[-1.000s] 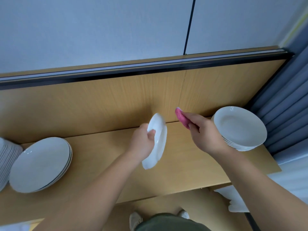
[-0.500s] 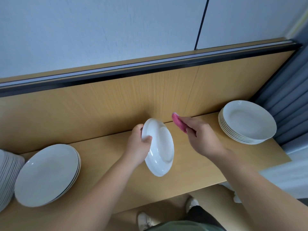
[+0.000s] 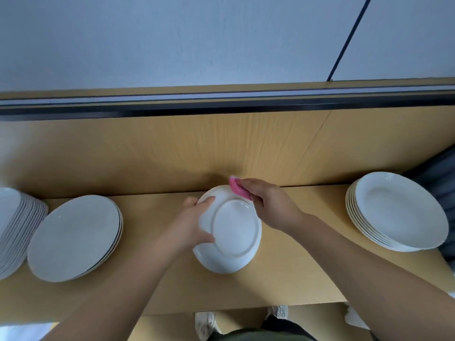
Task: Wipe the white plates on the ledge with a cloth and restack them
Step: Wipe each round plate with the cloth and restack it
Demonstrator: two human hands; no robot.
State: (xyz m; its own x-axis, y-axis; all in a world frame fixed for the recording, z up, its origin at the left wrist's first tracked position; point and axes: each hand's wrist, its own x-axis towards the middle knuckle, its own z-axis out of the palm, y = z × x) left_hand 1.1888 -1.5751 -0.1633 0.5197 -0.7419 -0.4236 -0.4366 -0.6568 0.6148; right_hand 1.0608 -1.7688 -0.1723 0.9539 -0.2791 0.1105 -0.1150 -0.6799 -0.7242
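Head view: you are holding the round white ceramic plate [image 3: 234, 232], underside up, over the middle of the tan wooden ledge [image 3: 295, 271]. Your left hand [image 3: 189, 225] is gripping its left rim, and your right hand [image 3: 270, 205] is pinching the pink cloth [image 3: 237, 189] against its far rim. The left stack of white plates [image 3: 73, 237] and the right stack of white plates [image 3: 398, 210] are sitting well apart.

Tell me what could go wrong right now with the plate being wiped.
1. The left hand grips the plate by its left rim only. Pressure from the pink cloth in the right hand at the far rim could lever it loose, dropping it onto the ledge.
2. The right forearm appears close to the right stack; a wide stroke might knock it.
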